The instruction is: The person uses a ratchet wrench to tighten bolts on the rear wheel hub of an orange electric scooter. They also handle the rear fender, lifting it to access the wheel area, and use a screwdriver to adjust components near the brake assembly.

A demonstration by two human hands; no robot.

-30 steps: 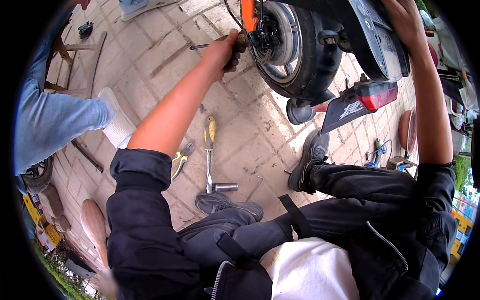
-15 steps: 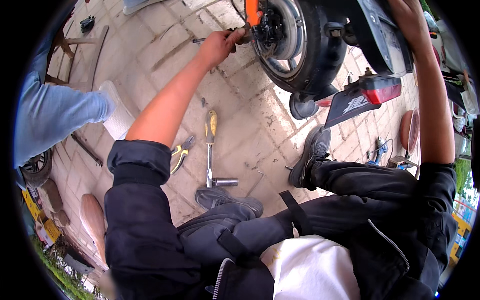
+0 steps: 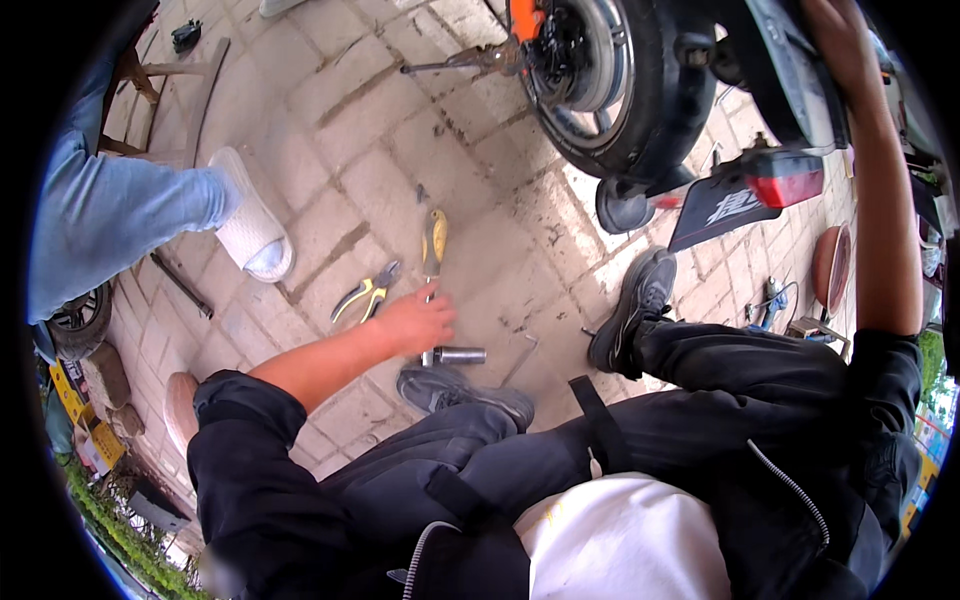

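My left hand [image 3: 415, 322], slightly blurred with fingers apart, lies over the steel shaft of a yellow-handled tool [image 3: 433, 240] with a cylindrical socket [image 3: 462, 355] at its lower end. Just left are yellow-black pliers [image 3: 365, 292]. My right hand [image 3: 843, 40] is on the black rear body [image 3: 795, 70] of a scooter at upper right, its fingertips out of sight. Below that hang a red tail lamp [image 3: 785, 185] and a dark mudguard [image 3: 715, 215]. A metal tool [image 3: 450, 62] sticks out beside the hub of the rear wheel [image 3: 660, 100], near an orange part [image 3: 523, 20].
Another person's jeans-clad leg and white sandal [image 3: 255, 235] are at left, near a wooden frame [image 3: 208, 90] and a spare wheel [image 3: 78, 325]. My feet [image 3: 635, 310] are on the paving. A brown basin [image 3: 832, 270] and blue power tool [image 3: 772, 305] lie at right.
My left hand has left the tool by the wheel and moved down to the yellow-handled tool on the paving. The scooter and my right arm appear slightly further right in the picture.
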